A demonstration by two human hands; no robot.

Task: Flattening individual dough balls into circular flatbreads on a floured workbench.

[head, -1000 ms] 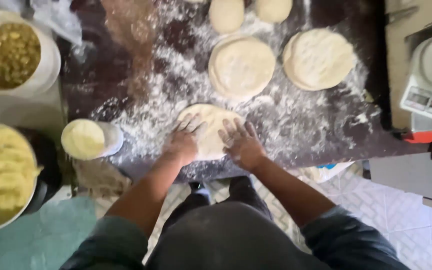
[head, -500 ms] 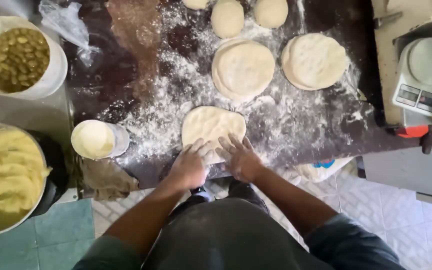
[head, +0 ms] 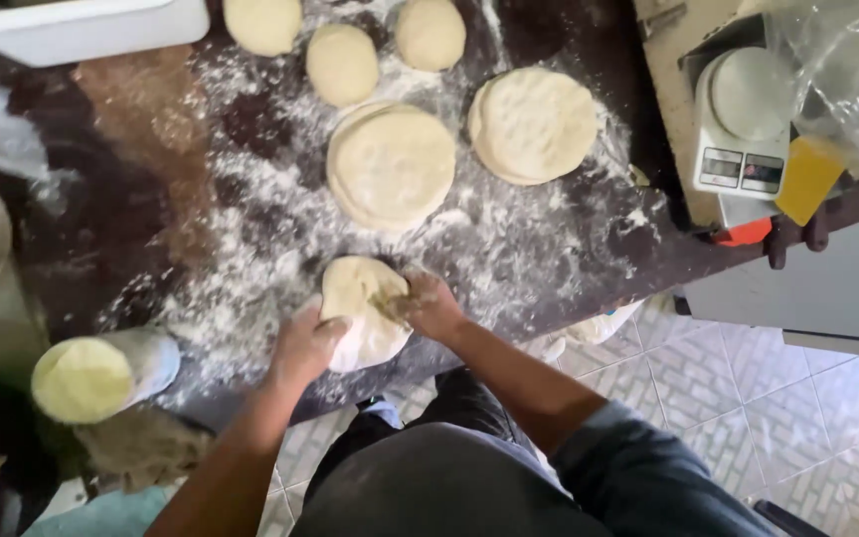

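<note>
At the near edge of the dark, flour-dusted tabletop (head: 201,179), both hands are on one piece of dough (head: 362,310). The left hand (head: 305,343) cups its near left edge, fingers curled under and clamped on the rim, while the right hand (head: 431,303) presses on its right side with the fingers bent over the top, so that grip too is closed on the dough. The piece looks folded or gathered rather than lying flat, which suggests the step in hand is lifting or folding a flattened round; the move after that would call for an even hold on both edges so the thin sheet does not tear or stretch. To the left stands a small cup (head: 101,373) with a pale yellow filling. Farther off lie two flattened rounds, one in the middle (head: 390,164) and one to its right (head: 534,124). Beyond them sit three small dough balls (head: 342,65). At the far right stands a white kitchen scale (head: 743,134) beside a yellow scraper (head: 805,179).
</note>
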